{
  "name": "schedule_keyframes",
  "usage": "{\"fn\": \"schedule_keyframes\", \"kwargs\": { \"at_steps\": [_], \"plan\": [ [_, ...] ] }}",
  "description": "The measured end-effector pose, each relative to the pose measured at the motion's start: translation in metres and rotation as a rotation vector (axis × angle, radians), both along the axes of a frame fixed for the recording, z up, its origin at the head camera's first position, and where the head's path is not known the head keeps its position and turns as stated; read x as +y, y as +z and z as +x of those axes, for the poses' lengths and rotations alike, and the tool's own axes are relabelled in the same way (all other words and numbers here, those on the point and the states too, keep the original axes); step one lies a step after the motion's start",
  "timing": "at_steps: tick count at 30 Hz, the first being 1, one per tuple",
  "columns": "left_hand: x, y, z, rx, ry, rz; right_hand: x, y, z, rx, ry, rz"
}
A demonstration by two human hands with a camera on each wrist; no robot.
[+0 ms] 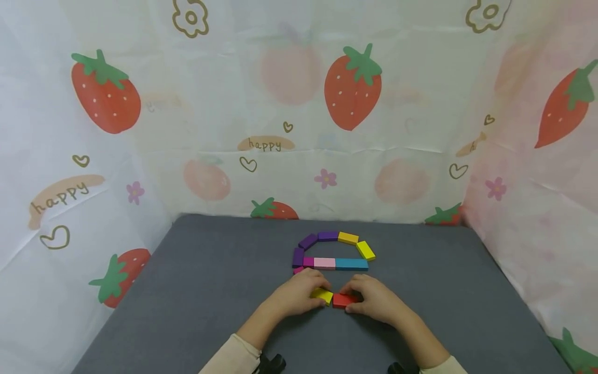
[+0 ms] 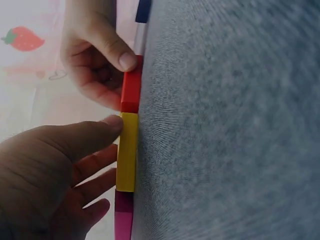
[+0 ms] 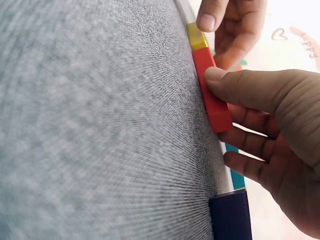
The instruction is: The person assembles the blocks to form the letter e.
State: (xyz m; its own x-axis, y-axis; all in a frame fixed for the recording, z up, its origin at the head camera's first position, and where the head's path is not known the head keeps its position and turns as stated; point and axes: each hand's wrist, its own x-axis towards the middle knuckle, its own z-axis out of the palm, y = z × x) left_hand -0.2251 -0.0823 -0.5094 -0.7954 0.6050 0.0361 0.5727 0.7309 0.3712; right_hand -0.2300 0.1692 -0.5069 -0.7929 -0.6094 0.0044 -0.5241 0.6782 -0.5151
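Note:
My left hand (image 1: pixel 299 293) holds a yellow block (image 2: pixel 127 152) at the near side of a block outline, its thumb on the front face and its fingers behind. My right hand (image 1: pixel 374 298) pinches a red block (image 3: pixel 212 90) between thumb and fingers. The red and yellow blocks lie end to end, their ends meeting in the left wrist view. A magenta block (image 2: pixel 124 215) adjoins the yellow one's other end; the left hand partly hides that side in the head view.
Behind my hands, purple blocks (image 1: pixel 308 241), an orange-yellow block (image 1: pixel 348 238) and a yellow block (image 1: pixel 366 250) form an arch. Below it runs a row with a pink block (image 1: pixel 324 263) and a blue block (image 1: pixel 351 264). A dark navy block (image 3: pixel 231 215) stands near my right hand. Printed cloth surrounds the grey tabletop (image 1: pixel 210 291).

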Motion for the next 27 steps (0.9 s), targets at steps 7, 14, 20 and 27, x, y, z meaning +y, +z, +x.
{"fn": "schedule_keyframes", "kwargs": {
  "at_steps": [7, 14, 20, 27],
  "plan": [
    [0.010, 0.007, 0.000, -0.020, -0.015, -0.021, 0.003, 0.001, -0.003, 0.003, 0.019, -0.009],
    [0.018, 0.007, -0.002, -0.021, -0.033, -0.045, 0.011, 0.008, -0.005, -0.003, -0.003, -0.050],
    [0.021, 0.004, -0.003, -0.029, -0.040, -0.052, 0.014, 0.013, -0.005, 0.014, 0.004, -0.066],
    [0.028, 0.000, -0.006, 0.001, -0.074, -0.066, 0.022, 0.022, -0.003, 0.014, 0.012, -0.074]
  ]
}}
